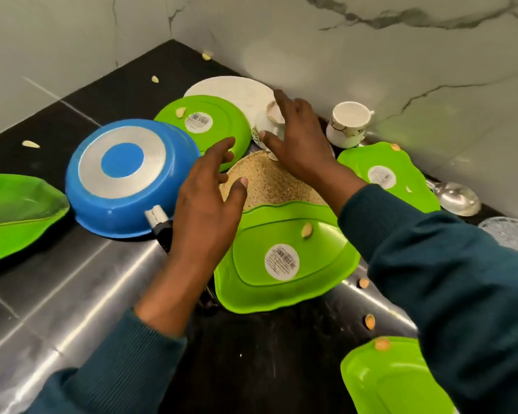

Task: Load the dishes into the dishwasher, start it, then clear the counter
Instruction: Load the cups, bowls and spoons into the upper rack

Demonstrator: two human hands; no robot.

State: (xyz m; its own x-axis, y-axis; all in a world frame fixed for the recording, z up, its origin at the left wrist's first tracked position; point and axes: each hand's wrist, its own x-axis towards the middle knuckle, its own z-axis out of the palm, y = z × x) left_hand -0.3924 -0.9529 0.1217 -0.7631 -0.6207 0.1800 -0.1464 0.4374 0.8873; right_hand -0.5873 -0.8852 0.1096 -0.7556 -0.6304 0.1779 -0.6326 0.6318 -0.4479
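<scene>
Right grip [296, 138] on one cup [265, 127], second cup [347, 125] beside, four green plates [281, 255]

No text was readable. White barcode stickers sat on three upturned green plates: one [282, 262] below the left hand's [205, 204] fingers, one [198, 122] just past its fingertips, one [381, 176] right of the right hand [299, 138]; print blurred.

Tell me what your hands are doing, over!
Right hand gripping tipped cup. Left hand open, hovering by blue pan. Upturned green plates and nutshells crowd the counter.
</scene>
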